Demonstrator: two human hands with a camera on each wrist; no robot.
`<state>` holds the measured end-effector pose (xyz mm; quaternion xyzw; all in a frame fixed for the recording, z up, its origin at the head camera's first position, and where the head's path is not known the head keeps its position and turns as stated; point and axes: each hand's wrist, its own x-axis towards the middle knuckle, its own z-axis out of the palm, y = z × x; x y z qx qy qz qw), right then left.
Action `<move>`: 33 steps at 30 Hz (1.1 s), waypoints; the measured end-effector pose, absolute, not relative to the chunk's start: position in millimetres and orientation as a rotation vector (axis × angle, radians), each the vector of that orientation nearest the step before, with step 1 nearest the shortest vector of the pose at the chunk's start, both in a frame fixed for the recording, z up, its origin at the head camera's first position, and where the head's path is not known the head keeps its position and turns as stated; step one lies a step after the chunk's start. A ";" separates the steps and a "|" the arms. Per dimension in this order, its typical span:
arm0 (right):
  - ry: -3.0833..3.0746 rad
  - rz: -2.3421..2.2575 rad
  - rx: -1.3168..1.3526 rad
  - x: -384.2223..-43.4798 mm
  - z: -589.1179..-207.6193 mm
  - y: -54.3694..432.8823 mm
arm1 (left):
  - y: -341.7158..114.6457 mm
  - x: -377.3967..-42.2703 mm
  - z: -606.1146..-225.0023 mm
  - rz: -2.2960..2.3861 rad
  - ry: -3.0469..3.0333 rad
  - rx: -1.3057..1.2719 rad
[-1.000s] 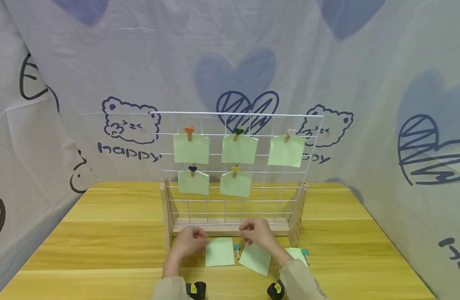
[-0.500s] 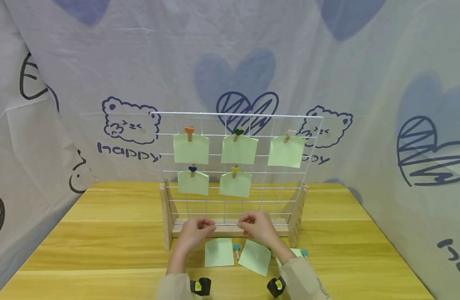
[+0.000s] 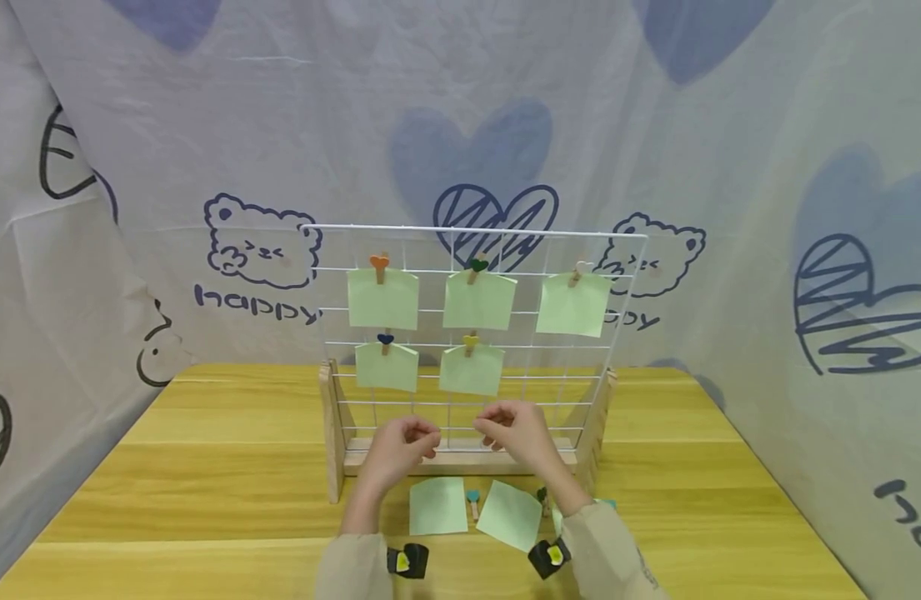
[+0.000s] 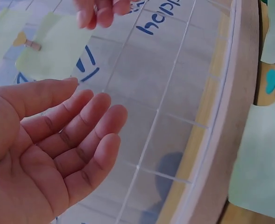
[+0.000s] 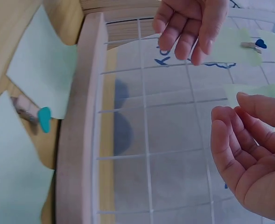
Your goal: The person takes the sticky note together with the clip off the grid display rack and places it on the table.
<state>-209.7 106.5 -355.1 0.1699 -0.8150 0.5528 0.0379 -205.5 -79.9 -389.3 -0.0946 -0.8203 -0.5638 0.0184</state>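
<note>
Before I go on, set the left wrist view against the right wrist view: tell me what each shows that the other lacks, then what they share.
Only the left wrist view shows the yellow heart clip, fastened on a hung note. Only the right wrist view shows the navy heart clip, on another hung note. Both share the left hand, the right hand, the white wire grid, its wooden base, and the teal heart clip lying between two loose notes.

Notes [image 3: 437, 506] look matt paper, grid [image 3: 400, 227] metal, table [image 3: 205, 467] smooth wood — backdrop [image 3: 317, 108] creased cloth.
</note>
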 end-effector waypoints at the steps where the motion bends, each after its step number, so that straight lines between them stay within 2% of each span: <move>1: -2.496 1.692 0.520 -206.4 -349.0 105.1 | -78.7 -206.1 -387.7 -1.743 -2.551 -0.301; 7: -2.479 1.628 0.563 -205.3 -335.6 102.3 | -72.6 -209.7 -378.0 -1.691 -2.555 -0.322; 16: -2.483 1.537 0.609 -229.7 -348.1 104.6 | -63.7 -212.3 -363.5 -1.670 -2.428 -0.292; 33: -2.320 1.284 0.770 -235.2 -317.1 95.8 | -53.8 -220.7 -343.2 -1.562 -2.340 -0.360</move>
